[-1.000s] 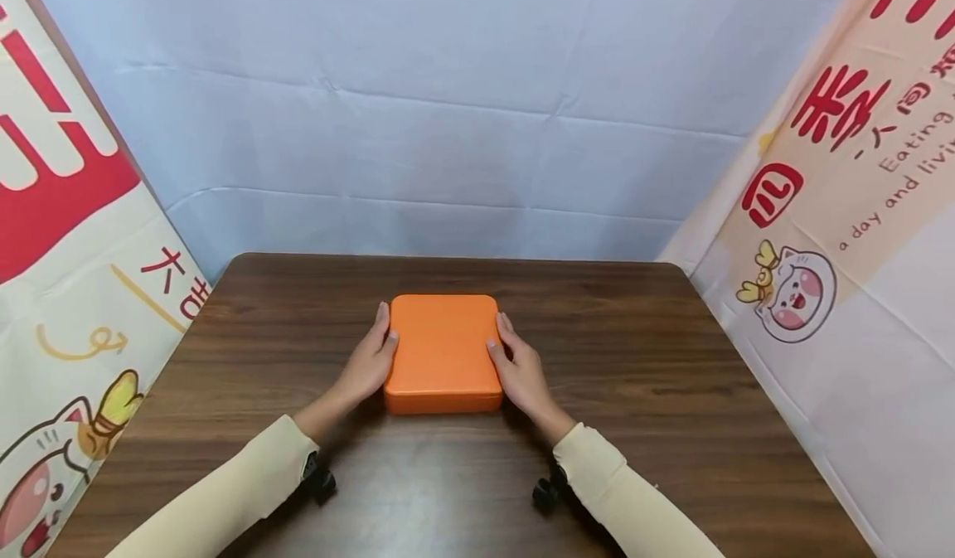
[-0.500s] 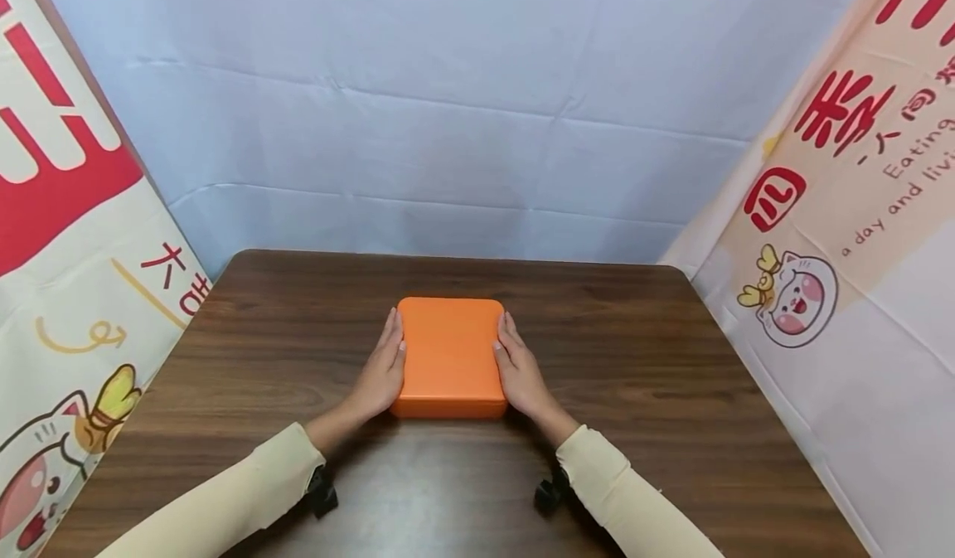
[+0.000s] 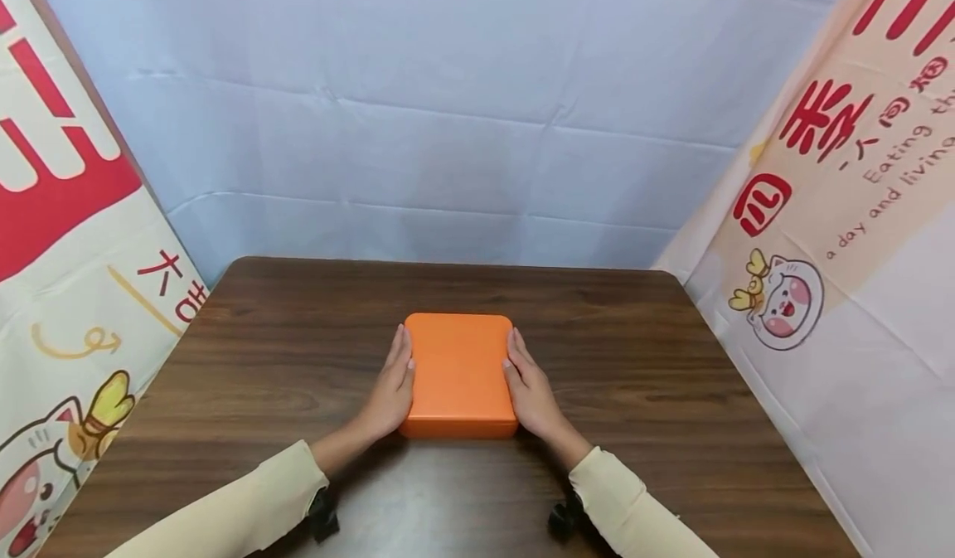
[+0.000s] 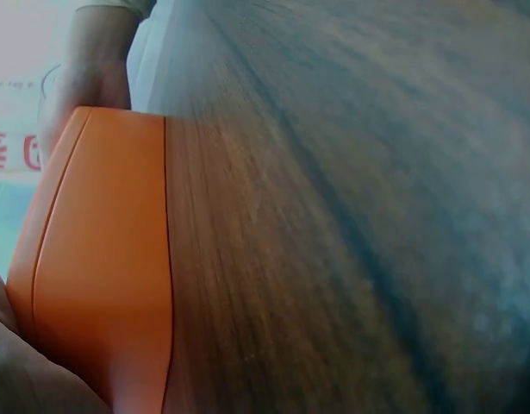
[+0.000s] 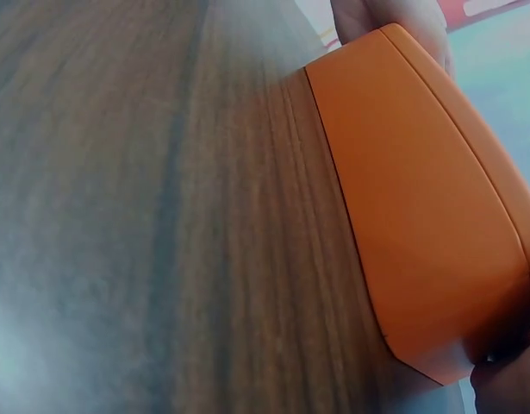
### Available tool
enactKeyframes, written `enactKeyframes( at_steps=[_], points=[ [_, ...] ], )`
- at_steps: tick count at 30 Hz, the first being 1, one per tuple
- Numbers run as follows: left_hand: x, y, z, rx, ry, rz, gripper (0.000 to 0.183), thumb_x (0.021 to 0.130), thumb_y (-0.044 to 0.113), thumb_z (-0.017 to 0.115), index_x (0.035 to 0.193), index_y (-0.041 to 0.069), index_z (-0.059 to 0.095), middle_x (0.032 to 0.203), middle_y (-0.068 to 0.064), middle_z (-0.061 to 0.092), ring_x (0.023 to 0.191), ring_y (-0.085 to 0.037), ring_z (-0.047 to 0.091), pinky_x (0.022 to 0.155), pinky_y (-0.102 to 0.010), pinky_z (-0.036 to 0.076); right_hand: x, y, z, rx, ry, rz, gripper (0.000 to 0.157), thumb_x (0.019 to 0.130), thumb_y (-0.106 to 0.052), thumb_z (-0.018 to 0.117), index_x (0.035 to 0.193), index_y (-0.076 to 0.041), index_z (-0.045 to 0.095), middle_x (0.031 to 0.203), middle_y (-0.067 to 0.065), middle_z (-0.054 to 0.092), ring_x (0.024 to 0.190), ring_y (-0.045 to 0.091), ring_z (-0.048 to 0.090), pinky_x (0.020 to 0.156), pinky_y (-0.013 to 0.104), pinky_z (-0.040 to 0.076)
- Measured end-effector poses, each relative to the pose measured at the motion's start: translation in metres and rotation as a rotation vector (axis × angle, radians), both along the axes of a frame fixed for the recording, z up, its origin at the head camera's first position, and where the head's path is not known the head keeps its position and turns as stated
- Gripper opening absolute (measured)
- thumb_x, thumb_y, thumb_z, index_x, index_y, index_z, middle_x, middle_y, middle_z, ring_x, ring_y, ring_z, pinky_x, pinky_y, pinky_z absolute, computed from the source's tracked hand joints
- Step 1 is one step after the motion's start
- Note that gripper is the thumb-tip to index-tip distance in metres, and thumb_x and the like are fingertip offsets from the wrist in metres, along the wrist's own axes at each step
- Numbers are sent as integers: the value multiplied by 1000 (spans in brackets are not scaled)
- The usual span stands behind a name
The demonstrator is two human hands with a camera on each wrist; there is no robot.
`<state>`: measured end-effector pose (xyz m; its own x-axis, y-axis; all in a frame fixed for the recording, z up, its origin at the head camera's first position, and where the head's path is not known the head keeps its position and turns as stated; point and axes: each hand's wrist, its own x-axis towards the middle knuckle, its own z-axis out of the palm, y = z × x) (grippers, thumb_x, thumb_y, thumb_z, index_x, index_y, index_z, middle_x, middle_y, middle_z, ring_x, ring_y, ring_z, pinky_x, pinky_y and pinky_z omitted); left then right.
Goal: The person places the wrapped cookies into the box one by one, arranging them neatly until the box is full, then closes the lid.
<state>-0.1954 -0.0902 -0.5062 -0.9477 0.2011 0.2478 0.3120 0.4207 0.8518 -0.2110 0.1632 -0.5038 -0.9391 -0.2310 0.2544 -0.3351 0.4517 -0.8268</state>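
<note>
An orange box [image 3: 461, 367] with rounded corners lies flat on the dark wood table, lid up. In the left wrist view, a seam runs along the upper part of the side of the box [image 4: 109, 233], and its lower edge meets the tabletop. My left hand [image 3: 389, 392] presses along its left side, fingers straight and thumb by the top edge. On the opposite side my right hand [image 3: 533, 392] presses likewise, with straight fingers pointing away from me. The right wrist view shows the near side of the box [image 5: 420, 207] and part of the left hand beyond it.
The wood table [image 3: 634, 376] spreads around the box on all sides. A pale cloth backdrop [image 3: 448, 127] hangs behind its far edge. Printed banners flank it, a left banner [image 3: 75, 309] and a right banner [image 3: 858, 293]. Dark wrist cameras sit below both sleeves.
The box, with both hands on its sides, has shifted a little to the right and nearer to me. The thumbs stay near its upper edges. The head view has tilted slightly.
</note>
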Motion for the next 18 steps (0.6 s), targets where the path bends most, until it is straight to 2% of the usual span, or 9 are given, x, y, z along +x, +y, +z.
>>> enactKeyframes(
  at_steps=[9, 14, 18],
  points=[
    [1, -1, -4, -13, 27, 19, 54, 112, 11, 32, 157, -11, 11, 168, -20, 0, 154, -38, 5, 120, -58, 13, -1, 0, -5, -11, -1, -12, 54, 110, -17, 45, 158, 0, 27, 167, 10, 18, 153, 25, 19, 120, 47, 18],
    [0, 2, -4, -29, 15, 8, 54, 112, 9, 34, 157, -12, 13, 168, -23, 2, 154, -39, 8, 119, -58, 15, 0, 5, -10, -42, 0, -29, 53, 110, -16, 46, 157, 0, 29, 166, 12, 21, 153, 25, 20, 120, 47, 18],
    [-5, 0, 4, -17, -72, -16, 57, 111, 10, 38, 158, -9, 12, 167, -22, 2, 154, -38, 7, 121, -57, 12, -2, 9, -10, -20, 19, -52, 52, 109, -17, 48, 156, 1, 33, 164, 15, 26, 151, 26, 24, 119, 47, 21]
  ],
)
